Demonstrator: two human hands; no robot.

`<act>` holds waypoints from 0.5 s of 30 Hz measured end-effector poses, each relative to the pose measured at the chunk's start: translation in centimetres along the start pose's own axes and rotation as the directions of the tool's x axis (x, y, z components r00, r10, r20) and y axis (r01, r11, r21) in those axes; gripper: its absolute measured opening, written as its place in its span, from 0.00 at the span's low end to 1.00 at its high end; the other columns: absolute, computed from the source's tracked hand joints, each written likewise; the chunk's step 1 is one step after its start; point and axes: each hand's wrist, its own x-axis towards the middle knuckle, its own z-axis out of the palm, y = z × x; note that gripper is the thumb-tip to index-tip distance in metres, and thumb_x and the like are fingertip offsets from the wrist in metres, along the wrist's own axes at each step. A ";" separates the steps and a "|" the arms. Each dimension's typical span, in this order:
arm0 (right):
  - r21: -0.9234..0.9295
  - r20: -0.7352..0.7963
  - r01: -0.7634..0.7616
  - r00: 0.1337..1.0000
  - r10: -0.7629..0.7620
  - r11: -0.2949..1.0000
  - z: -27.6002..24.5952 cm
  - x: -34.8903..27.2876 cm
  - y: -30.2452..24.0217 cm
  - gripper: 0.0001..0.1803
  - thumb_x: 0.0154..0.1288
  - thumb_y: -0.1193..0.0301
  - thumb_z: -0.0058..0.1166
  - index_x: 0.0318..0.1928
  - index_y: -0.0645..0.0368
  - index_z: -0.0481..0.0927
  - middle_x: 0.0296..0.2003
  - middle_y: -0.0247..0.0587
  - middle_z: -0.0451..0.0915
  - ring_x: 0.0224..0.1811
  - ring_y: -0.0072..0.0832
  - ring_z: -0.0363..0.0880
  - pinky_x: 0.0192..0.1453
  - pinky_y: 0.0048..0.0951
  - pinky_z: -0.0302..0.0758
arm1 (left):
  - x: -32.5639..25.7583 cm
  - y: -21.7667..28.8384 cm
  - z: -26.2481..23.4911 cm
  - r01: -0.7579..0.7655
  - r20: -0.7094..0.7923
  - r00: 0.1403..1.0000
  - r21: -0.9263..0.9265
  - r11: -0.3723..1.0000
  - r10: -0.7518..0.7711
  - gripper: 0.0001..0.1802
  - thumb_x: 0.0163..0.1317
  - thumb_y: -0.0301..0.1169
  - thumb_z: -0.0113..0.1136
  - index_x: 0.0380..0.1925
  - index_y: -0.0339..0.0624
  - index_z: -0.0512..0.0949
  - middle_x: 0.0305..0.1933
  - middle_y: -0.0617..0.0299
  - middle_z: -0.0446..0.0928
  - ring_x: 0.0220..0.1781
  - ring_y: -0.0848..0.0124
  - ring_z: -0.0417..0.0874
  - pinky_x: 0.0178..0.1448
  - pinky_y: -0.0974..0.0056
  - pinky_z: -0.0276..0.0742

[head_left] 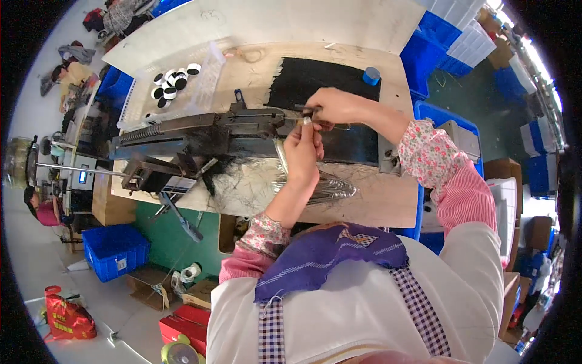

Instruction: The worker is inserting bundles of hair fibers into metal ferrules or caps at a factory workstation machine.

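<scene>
My two hands meet at the right end of a long dark metal bench machine point(242, 126). With its fingers pinched, my left hand point(301, 151) holds a small piece with a pale, shiny tip, too small to name. My right hand point(334, 108) is closed around a thin dark piece just above it; the fingers hide most of it. A bundle of shiny silver strips point(330, 187) lies on the table below my left wrist. Loose black bristles point(212, 173) are scattered along the machine's near side. Behind my hands a black mat point(303, 79) lies flat.
A clear plastic basket point(203, 91) with several black-and-white round pieces point(171, 93) stands back left. A blue cylinder point(371, 75) sits at the mat's right corner. A lever with a grey-blue handle point(189, 225) juts over the near edge. Blue crates point(115, 252) stand around; people work far left.
</scene>
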 end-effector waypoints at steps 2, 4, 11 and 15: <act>0.269 0.062 -0.028 0.998 0.011 0.963 0.0 0.0 0.5 0.10 0.61 0.79 0.49 0.41 0.71 0.79 0.28 0.41 0.81 0.30 0.24 0.80 0.37 0.26 0.80 | -0.2 0.3 0.2 0.001 -0.007 1.000 0.000 1.000 -0.001 0.12 0.70 0.34 0.48 0.28 0.43 0.72 0.18 0.72 0.62 0.15 0.80 0.57 0.21 0.71 0.53; 0.345 -0.002 0.020 1.000 -0.021 0.939 0.0 -0.9 0.4 0.10 0.61 0.78 0.51 0.40 0.71 0.79 0.28 0.40 0.81 0.29 0.24 0.80 0.35 0.26 0.79 | -0.6 0.5 0.0 0.032 0.008 0.999 -0.016 0.999 -0.032 0.12 0.70 0.36 0.48 0.28 0.43 0.72 0.18 0.72 0.62 0.15 0.80 0.57 0.22 0.70 0.54; 0.499 -0.026 0.035 0.999 -0.025 0.866 -1.0 -0.6 1.2 0.15 0.65 0.74 0.54 0.49 0.70 0.76 0.35 0.42 0.82 0.33 0.23 0.81 0.38 0.25 0.81 | -0.6 1.5 0.0 0.054 -0.057 0.997 0.003 0.999 -0.054 0.17 0.71 0.42 0.47 0.28 0.43 0.71 0.18 0.70 0.64 0.15 0.78 0.61 0.22 0.69 0.61; 0.542 0.077 -0.082 0.996 0.048 0.836 -1.8 -0.2 0.5 0.16 0.65 0.74 0.54 0.51 0.68 0.76 0.33 0.40 0.80 0.30 0.22 0.79 0.38 0.25 0.80 | 0.0 1.2 -1.4 0.097 0.068 0.992 0.141 0.985 -0.108 0.28 0.72 0.52 0.37 0.46 0.37 0.71 0.39 0.52 0.78 0.37 0.66 0.82 0.45 0.61 0.79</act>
